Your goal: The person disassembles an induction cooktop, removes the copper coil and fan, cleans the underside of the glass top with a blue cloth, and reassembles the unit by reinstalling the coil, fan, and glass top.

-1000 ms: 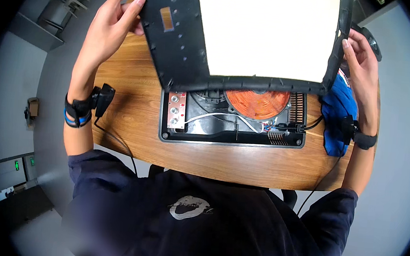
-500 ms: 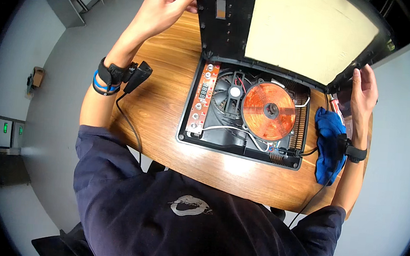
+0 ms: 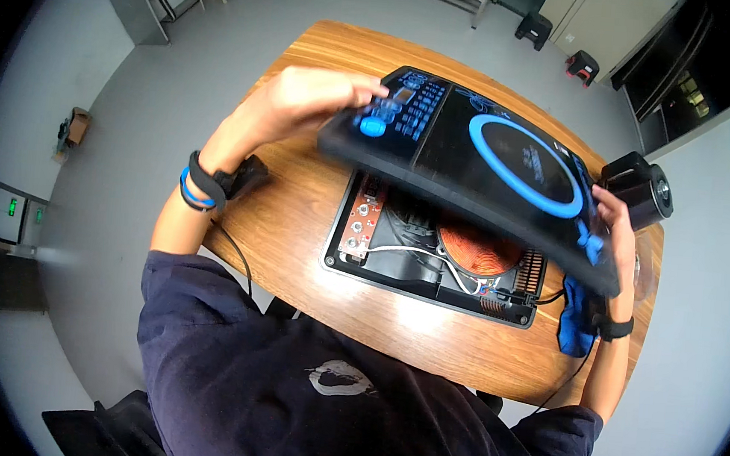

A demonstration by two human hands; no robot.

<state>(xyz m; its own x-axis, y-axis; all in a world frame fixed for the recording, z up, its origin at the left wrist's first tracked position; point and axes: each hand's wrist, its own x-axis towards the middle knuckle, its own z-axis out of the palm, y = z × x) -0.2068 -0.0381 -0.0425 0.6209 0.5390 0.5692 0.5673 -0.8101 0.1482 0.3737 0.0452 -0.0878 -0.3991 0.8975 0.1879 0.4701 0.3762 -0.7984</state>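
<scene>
Between my hands tilts the black top cover [image 3: 447,166] of an induction cooker, its blue-printed control side to the left and a blue ring to the right. My left hand [image 3: 315,100] grips the cover's left edge near the buttons. At its right edge, my right hand [image 3: 618,226] holds on with the fingers over the rim. Underneath lies the cooker's base [image 3: 412,287], opened, with the near part uncovered. In it show a copper coil [image 3: 479,250], a red circuit board [image 3: 356,232] and white wires. The fan is mostly hidden by the cover.
A blue cloth [image 3: 576,326] lies right of the base on the wooden table [image 3: 285,260]. Beyond my right hand is a dark jug-like container [image 3: 638,189]. Black cables run from my wristbands and the base. Two small stools [image 3: 533,29] stand on the floor.
The cover has swung down from raised, pale underside showing, to low over the base with its printed top showing. Both hands came down with it, still holding its edges.
</scene>
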